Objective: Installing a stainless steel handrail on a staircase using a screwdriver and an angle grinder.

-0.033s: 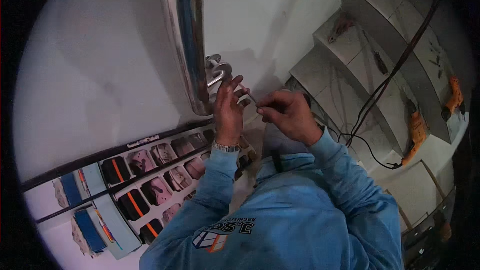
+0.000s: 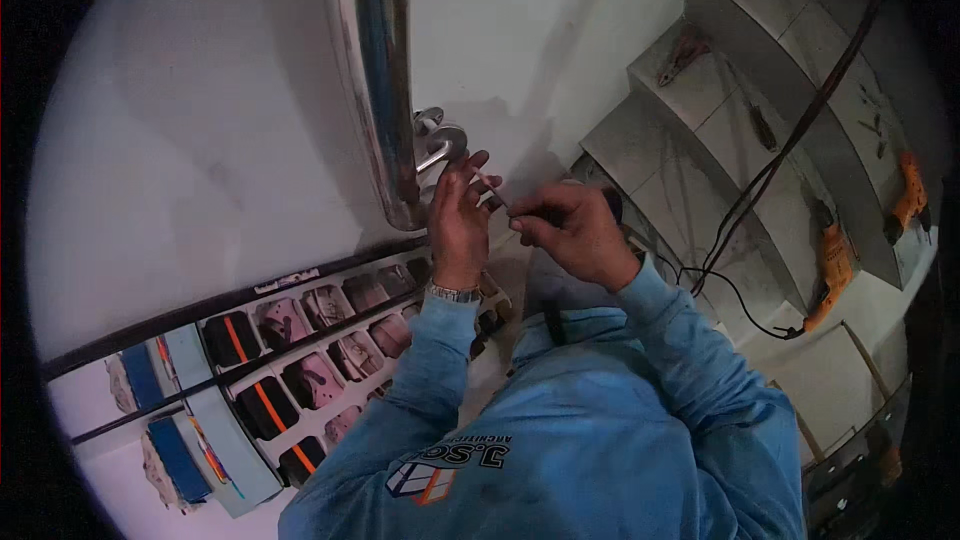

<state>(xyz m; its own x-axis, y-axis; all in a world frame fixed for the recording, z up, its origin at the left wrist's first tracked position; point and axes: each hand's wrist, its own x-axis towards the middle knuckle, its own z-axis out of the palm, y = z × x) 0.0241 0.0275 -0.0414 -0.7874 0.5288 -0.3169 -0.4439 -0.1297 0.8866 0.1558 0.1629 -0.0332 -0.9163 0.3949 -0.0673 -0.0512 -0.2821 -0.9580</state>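
My left hand (image 2: 458,220) is raised just below a silver lever door handle (image 2: 440,145), and its fingertips pinch a small dark piece (image 2: 491,202). My right hand (image 2: 572,232) is closed in a fist right beside it, thumb and forefinger gripping a thin tool whose end meets that piece. The two hands almost touch. A metal watch (image 2: 452,292) sits on my left wrist. Both sleeves are light blue. What the small piece is stays too small to tell.
A shiny metal door edge (image 2: 385,80) runs up beside the white door (image 2: 200,140). A shoe rack (image 2: 300,360) with several shoes lies lower left. Grey stairs (image 2: 680,160) on the right carry two orange power drills (image 2: 832,260) and a black cable (image 2: 760,180).
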